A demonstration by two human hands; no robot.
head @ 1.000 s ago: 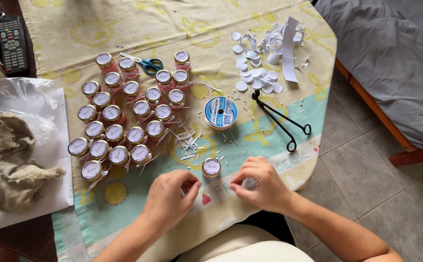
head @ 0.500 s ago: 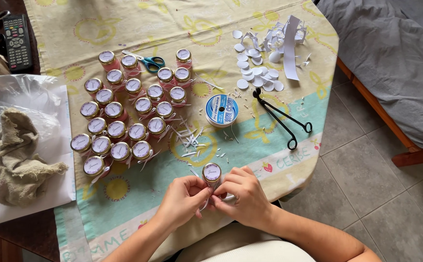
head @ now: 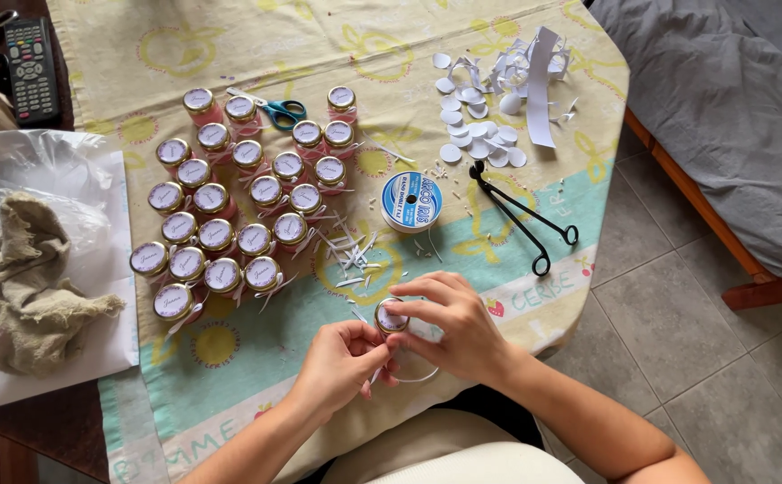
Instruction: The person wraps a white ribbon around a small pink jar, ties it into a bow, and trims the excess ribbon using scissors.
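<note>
Right hand (head: 449, 324) now reaches over the small jar (head: 391, 317) at the bench's near edge, fingers closed on its lid; left hand (head: 341, 358) pinches the white ribbon (head: 418, 377) beneath, no longer apart

— From my seat, what blocks the left side?

— I see the cluster of small jars (head: 234, 211) packed lid to lid, with teal scissors (head: 276, 113) at its far edge. No hand passes through there.

— And ahead?

— Paper snippets (head: 352, 254) and the ribbon spool (head: 410, 202) sit just beyond my hands. The black tongs (head: 521, 215) lie to the right, white paper discs (head: 476, 134) farther back.

— Open room?

— I find bare tablecloth (head: 229, 376) near the front edge on the left, and between spool and tongs.
</note>
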